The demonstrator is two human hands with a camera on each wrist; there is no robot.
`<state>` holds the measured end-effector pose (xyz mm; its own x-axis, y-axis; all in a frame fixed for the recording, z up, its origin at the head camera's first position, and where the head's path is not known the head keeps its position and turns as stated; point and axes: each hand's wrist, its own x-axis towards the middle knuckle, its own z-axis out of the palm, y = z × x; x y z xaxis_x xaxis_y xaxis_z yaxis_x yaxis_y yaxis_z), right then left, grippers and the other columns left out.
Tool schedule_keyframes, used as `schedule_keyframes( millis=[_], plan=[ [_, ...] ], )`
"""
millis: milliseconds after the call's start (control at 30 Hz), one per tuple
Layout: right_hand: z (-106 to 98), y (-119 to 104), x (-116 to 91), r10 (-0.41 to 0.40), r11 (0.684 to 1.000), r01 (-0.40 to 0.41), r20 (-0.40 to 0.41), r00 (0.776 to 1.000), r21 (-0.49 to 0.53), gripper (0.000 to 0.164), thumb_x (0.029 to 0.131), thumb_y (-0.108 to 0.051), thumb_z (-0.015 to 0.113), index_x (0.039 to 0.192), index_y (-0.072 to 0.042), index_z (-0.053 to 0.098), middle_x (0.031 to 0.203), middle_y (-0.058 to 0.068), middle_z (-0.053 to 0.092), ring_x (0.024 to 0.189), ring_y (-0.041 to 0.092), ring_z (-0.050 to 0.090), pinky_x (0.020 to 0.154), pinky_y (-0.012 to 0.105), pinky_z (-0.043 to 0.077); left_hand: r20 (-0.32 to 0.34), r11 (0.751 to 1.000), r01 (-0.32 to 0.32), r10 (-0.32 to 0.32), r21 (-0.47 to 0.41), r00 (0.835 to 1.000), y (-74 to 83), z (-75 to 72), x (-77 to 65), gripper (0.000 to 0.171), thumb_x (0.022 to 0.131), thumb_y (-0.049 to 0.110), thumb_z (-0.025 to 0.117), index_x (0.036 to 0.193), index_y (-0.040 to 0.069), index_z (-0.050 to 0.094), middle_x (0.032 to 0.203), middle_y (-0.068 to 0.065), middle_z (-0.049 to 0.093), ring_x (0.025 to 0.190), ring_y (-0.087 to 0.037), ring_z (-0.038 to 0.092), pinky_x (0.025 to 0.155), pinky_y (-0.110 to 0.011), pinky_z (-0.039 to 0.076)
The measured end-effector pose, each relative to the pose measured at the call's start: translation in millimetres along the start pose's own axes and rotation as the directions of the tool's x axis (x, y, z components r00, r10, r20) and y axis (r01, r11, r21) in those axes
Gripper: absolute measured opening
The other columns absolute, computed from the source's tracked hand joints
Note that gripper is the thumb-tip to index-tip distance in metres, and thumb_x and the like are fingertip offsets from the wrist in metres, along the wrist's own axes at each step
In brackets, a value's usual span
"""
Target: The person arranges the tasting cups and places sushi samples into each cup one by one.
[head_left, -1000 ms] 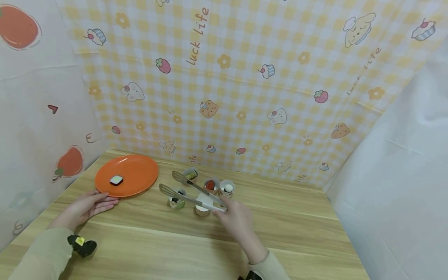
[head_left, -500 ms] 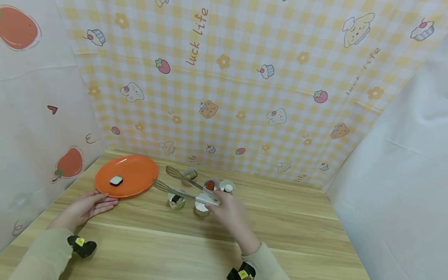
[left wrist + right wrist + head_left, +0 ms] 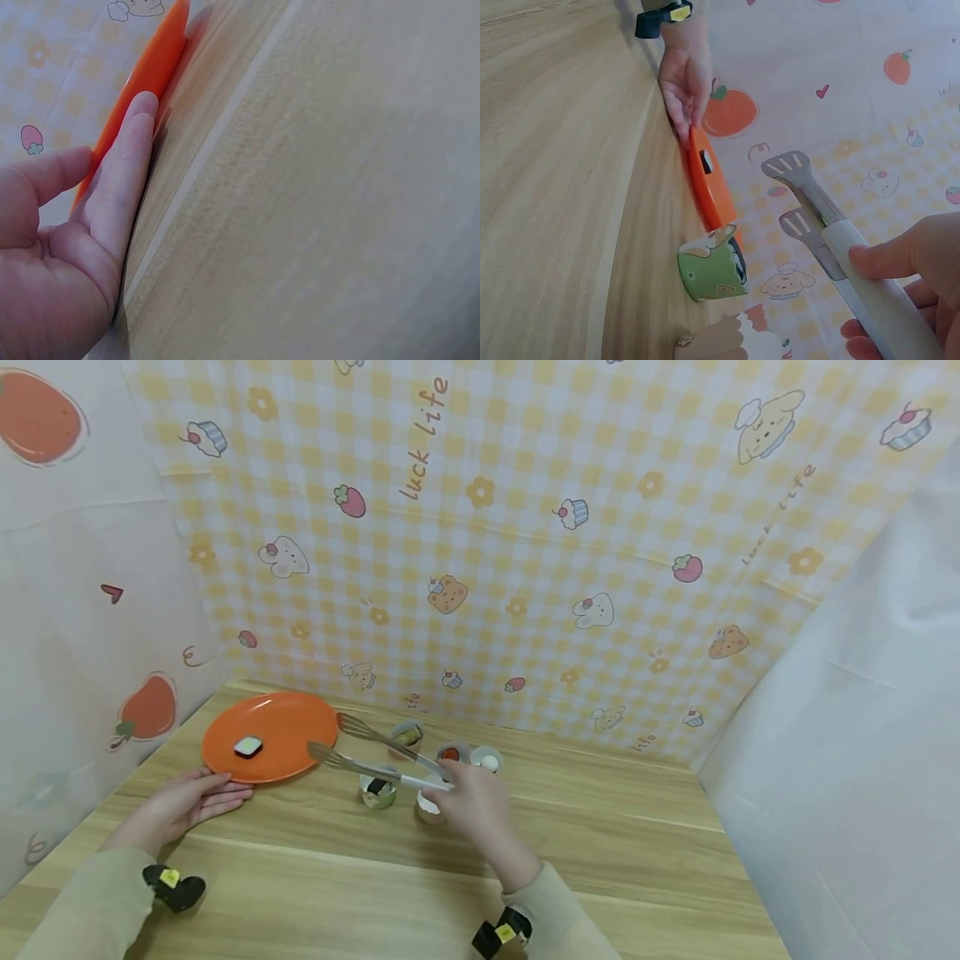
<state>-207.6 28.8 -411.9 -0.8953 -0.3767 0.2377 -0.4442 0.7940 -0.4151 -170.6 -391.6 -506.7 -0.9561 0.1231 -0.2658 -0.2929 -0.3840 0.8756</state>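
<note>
On an orange plate [image 3: 285,727] at the left lies a small white-topped, black-sided piece like a sushi roll [image 3: 248,747]. My left hand [image 3: 183,806] holds the plate's near rim, thumb on the edge and straight fingers beneath, as the left wrist view shows. My right hand [image 3: 480,806] grips the white handles of metal slotted tongs [image 3: 847,247]. The tongs' tips are apart with nothing between them, near the plate's right edge. Below the tongs stand a green patterned paper cup [image 3: 709,268] with a dark-wrapped piece and a brown-and-white cup [image 3: 430,810], partly hidden.
Behind the tongs stand a cup with a yellow-green filling [image 3: 407,735], a cup with a red piece [image 3: 450,753] and a cup with a white piece [image 3: 489,762]. A checked cloth [image 3: 517,552] hangs at the wooden table's [image 3: 337,893] back edge.
My right hand has moved left with the tongs, so their tips have gone from above the cups to the plate's right edge. My left hand and the plate have stayed put.
</note>
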Motion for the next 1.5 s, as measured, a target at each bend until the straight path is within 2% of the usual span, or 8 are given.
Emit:
schedule_keyframes(
  millis=[300, 567, 700, 800, 900, 1167, 1333, 1500],
  plan=[
    [9.1, -16.5, 12.8, 0.001, 0.998, 0.001, 0.019, 1.0, -0.066, 0.045, 0.08, -0.045, 0.076, 0.116, -0.019, 0.07, 0.092, -0.004, 0.071, 0.049, 0.007, 0.047, 0.037, 0.024, 0.036, 0.005, 1.0, 0.005, -0.005, -0.019, 1.0, -0.3, -0.8, -1.8, 0.018, 0.104, 0.005, 0.036, 0.119, -0.004, 0.031, 0.094, -0.016, 0.07, 0.09, -0.024, 0.069, 0.086, -0.038, 0.055],
    [16.6, -28.1, 25.5, 0.008, 0.996, -0.005, 0.041, 0.999, -0.086, 0.046, 0.081, -0.049, 0.073, 0.12, -0.026, 0.068, 0.065, -0.01, 0.06, 0.044, 0.009, 0.042, 0.035, 0.025, 0.034, 0.001, 1.0, -0.001, 0.0, 0.013, 1.0, 0.0, 0.6, 0.2, 0.028, 0.104, 0.005, 0.035, 0.126, -0.008, 0.024, 0.094, -0.014, 0.07, 0.091, -0.023, 0.069, 0.087, -0.038, 0.054],
    [19.4, -32.7, 32.1, -0.023, 0.995, 0.025, 0.022, 1.0, -0.1, 0.045, 0.081, -0.048, 0.074, 0.118, -0.024, 0.069, 0.074, -0.007, 0.068, 0.045, 0.007, 0.045, 0.034, 0.025, 0.035, -0.01, 1.0, 0.005, -0.004, 0.014, 1.0, 0.1, 0.6, 0.3, 0.029, 0.104, 0.006, 0.036, 0.127, -0.008, 0.024, 0.094, -0.014, 0.07, 0.09, -0.023, 0.069, 0.087, -0.038, 0.054],
    [21.4, -35.9, 37.6, -0.049, 0.991, 0.049, 0.001, 0.999, -0.121, 0.042, 0.08, -0.046, 0.075, 0.113, -0.021, 0.071, 0.09, -0.005, 0.071, 0.055, 0.006, 0.053, 0.04, 0.024, 0.038, -0.022, 1.0, 0.008, -0.007, 0.018, 1.0, -0.1, 0.4, 0.3, 0.03, 0.104, 0.006, 0.036, 0.128, -0.008, 0.024, 0.094, -0.014, 0.07, 0.09, -0.023, 0.069, 0.086, -0.038, 0.054],
    [22.9, -39.3, 43.4, -0.057, 0.99, 0.057, 0.002, 0.998, -0.131, 0.039, 0.08, -0.045, 0.076, 0.111, -0.022, 0.072, 0.093, -0.007, 0.071, 0.064, 0.007, 0.058, 0.045, 0.023, 0.039, -0.027, 1.0, 0.007, -0.006, 0.027, 1.0, -0.7, 0.2, 1.3, 0.029, 0.104, 0.006, 0.036, 0.127, -0.008, 0.024, 0.093, -0.013, 0.07, 0.09, -0.023, 0.069, 0.086, -0.039, 0.055],
    [29.0, -47.8, 54.1, -0.043, 0.993, 0.043, 0.0, 0.999, -0.11, 0.028, 0.081, -0.046, 0.074, 0.097, -0.023, 0.072, 0.075, -0.012, 0.065, 0.054, 0.008, 0.05, 0.041, 0.025, 0.037, -0.034, 0.999, 0.004, -0.003, 0.04, 0.999, -0.5, 1.2, 1.3, 0.025, 0.104, 0.006, 0.035, 0.123, -0.008, 0.027, 0.092, -0.012, 0.07, 0.088, -0.022, 0.069, 0.085, -0.038, 0.055],
    [34.3, -51.4, 57.8, -0.057, 0.991, 0.054, -0.019, 0.998, -0.123, 0.035, 0.081, -0.045, 0.075, 0.106, -0.021, 0.072, 0.072, -0.01, 0.062, 0.05, 0.008, 0.047, 0.037, 0.024, 0.035, -0.024, 1.0, 0.015, -0.015, 0.013, 1.0, -0.3, 1.7, 2.2, 0.021, 0.104, 0.005, 0.034, 0.122, -0.006, 0.028, 0.093, -0.013, 0.07, 0.089, -0.023, 0.069, 0.086, -0.038, 0.055],
    [40.4, -56.6, 59.4, -0.061, 0.991, 0.057, -0.031, 0.998, -0.124, 0.034, 0.081, -0.045, 0.075, 0.105, -0.021, 0.072, 0.068, -0.01, 0.06, 0.049, 0.008, 0.045, 0.036, 0.024, 0.033, -0.03, 1.0, 0.007, -0.006, 0.028, 1.0, 0.3, 1.5, 1.8, 0.021, 0.104, 0.006, 0.033, 0.121, -0.006, 0.028, 0.092, -0.013, 0.07, 0.088, -0.022, 0.069, 0.085, -0.038, 0.055]
  ],
)
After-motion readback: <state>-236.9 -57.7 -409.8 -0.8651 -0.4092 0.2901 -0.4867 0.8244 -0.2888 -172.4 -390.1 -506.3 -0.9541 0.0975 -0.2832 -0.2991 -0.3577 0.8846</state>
